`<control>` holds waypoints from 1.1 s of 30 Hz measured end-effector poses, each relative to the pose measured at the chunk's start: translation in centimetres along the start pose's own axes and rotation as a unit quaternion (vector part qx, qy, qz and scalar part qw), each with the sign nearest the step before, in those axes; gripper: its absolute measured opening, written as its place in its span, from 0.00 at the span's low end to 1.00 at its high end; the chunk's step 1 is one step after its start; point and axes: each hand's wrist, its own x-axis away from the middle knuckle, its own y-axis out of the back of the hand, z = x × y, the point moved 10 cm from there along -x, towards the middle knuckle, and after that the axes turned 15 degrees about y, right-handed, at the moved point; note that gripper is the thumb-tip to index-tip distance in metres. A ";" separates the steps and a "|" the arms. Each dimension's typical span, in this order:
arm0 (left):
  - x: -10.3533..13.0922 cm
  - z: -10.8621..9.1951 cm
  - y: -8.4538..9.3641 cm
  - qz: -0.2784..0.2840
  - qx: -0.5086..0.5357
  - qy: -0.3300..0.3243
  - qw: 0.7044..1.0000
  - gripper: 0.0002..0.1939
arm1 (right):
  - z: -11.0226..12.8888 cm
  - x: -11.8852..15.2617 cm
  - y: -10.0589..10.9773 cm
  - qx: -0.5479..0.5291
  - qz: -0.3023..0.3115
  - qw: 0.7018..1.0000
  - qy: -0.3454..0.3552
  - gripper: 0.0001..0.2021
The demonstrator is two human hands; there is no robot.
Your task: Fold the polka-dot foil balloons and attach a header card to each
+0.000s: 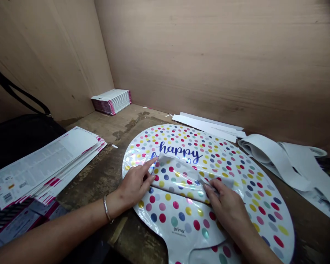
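Balloon point(181, 216), flat and spotted, folded over on a worn table point(93, 128)

At the far left, a black bag point(24, 135) with a strap point(16, 88) lies against the side panel point(52, 47). In front of it, a fanned pile of long printed cards point(46, 165) with magenta edges slants across the table, above some purple-and-white printed packs point(16, 227). Farther back, near the corner where the panels meet, sits a neat block of similar cards point(112, 101).

The left hand point(134, 183), with a bracelet point(107, 209) at its wrist, comes in from the lower left. Its index finger reaches out straight to the upper left corner of the balloon's folded part, and its thumb rests lower, apart from the index finger; the hand is open rather than closed.

The balloon lies at the middle of the view, on top of other flat spotted balloons point(264, 205) that spread out behind it and to the right. A band of it is turned over between the hands, and "prima" is printed on the part nearest the person. Behind the fold, "happy" shows in blue script; the word under it is partly covered.

The right hand point(228, 201) has its thumb and fingers closed on the right end of the folded band, pinching the foil.

Behind the balloons lie flat white strips point(209, 126), and to the right of those, wide white strips in loose loops point(275, 157).
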 end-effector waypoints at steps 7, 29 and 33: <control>2.0 -0.3 0.7 -0.031 -0.019 -0.082 0.996 0.34 | -0.7 0.2 0.0 -0.077 0.000 0.996 0.036 0.16; 3.0 -0.1 0.4 0.049 -0.034 -0.032 0.998 0.04 | 3.8 2.9 -1.6 -0.113 0.034 0.972 0.204 0.12; 2.6 1.1 0.6 -0.005 0.009 0.057 0.998 0.06 | 2.7 1.7 -1.7 -0.116 0.010 0.985 0.127 0.16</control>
